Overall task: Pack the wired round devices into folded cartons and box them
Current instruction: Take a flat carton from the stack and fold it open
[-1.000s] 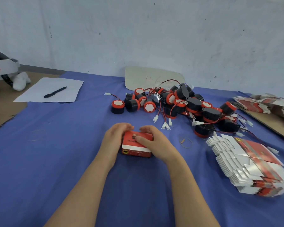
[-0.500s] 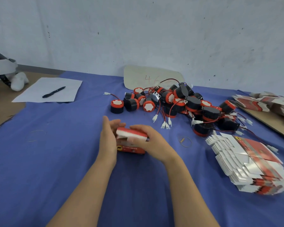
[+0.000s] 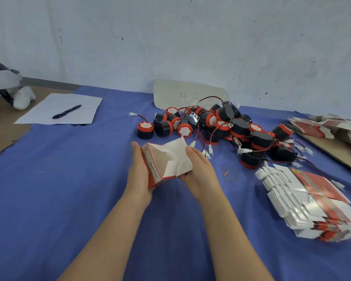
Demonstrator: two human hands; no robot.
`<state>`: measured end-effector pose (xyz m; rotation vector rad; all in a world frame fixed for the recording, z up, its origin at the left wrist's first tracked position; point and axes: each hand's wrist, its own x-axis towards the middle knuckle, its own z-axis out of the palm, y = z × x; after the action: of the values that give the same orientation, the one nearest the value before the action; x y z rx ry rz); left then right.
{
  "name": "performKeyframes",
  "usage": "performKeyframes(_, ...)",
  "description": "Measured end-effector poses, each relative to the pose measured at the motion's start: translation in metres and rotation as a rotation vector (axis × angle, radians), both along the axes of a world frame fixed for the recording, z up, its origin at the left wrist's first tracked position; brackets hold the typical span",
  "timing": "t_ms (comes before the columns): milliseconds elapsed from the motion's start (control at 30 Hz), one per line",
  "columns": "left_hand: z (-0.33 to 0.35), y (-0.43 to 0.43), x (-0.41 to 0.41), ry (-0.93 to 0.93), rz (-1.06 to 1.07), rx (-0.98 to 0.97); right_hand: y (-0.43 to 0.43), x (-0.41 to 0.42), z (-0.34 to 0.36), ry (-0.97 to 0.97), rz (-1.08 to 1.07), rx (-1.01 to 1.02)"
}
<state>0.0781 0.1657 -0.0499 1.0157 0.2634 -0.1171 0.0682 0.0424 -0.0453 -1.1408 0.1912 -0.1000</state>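
A red and white carton (image 3: 166, 161) is tipped up between my hands, its white folded end flaps facing me. My left hand (image 3: 139, 173) lies flat against its red left wall with straight fingers. My right hand (image 3: 201, 171) holds the right side, with the thumb tucked under the lower edge. Behind the carton, a pile of black and red round devices (image 3: 221, 128) with red and black wires and white plugs lies on the blue cloth. One device (image 3: 145, 129) stands apart at the pile's left.
A stack of flat unfolded cartons (image 3: 312, 203) lies at the right. More flat cartons (image 3: 328, 126) sit on cardboard at the far right. A rubber band (image 3: 230, 174) lies near my right hand. Paper with a pen (image 3: 66, 111) is at the back left.
The carton lay flat under both hands a second ago. It has since been lifted and turned on end, so its white folded flaps now face me.
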Motion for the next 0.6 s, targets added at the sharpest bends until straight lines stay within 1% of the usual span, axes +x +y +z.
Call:
performKeyframes(67,0.002,-0.005,-0.004,-0.042,-0.083,-0.041,0.001,0.001,-0.004,0.069,-0.064,0.033)
performKeyframes(100,0.004,-0.007,-0.007,-0.076,-0.132,-0.083,0.002,0.001,-0.006,0.097,-0.079,-0.025)
performKeyframes(133,0.005,-0.009,-0.009,-0.106,-0.166,-0.113,0.003,0.001,-0.009,0.112,-0.073,-0.154)
performKeyframes(200,0.005,-0.009,-0.011,-0.143,-0.200,-0.168,0.006,0.000,-0.014,0.091,0.043,-0.368)
performKeyframes(267,0.004,-0.007,-0.011,-0.165,-0.231,-0.212,0.008,-0.001,-0.013,0.083,0.140,-0.411)
performKeyframes(300,0.003,-0.006,-0.010,-0.170,-0.254,-0.222,0.008,0.000,-0.012,0.098,0.145,-0.417)
performKeyframes(367,0.002,-0.005,-0.008,-0.183,-0.268,-0.228,0.007,0.002,-0.009,0.145,0.080,-0.439)
performKeyframes(400,0.001,-0.005,-0.007,-0.197,-0.245,-0.234,0.005,0.003,-0.008,0.152,0.009,-0.406)
performKeyframes(467,0.001,-0.005,-0.003,-0.214,-0.139,-0.234,0.000,0.004,-0.006,0.136,-0.140,-0.224)
performKeyframes(500,0.000,-0.004,-0.001,-0.209,-0.077,-0.227,-0.002,0.005,-0.005,0.137,-0.170,-0.125)
performKeyframes(533,-0.001,-0.003,0.000,-0.202,-0.027,-0.210,-0.004,0.005,-0.003,0.139,-0.156,-0.075)
performKeyframes(567,-0.001,-0.004,0.001,-0.211,-0.008,-0.178,-0.002,0.003,-0.001,0.132,-0.093,-0.065)
performKeyframes(600,-0.003,-0.005,0.002,-0.232,0.002,-0.107,0.001,0.002,-0.002,0.104,-0.021,-0.111)
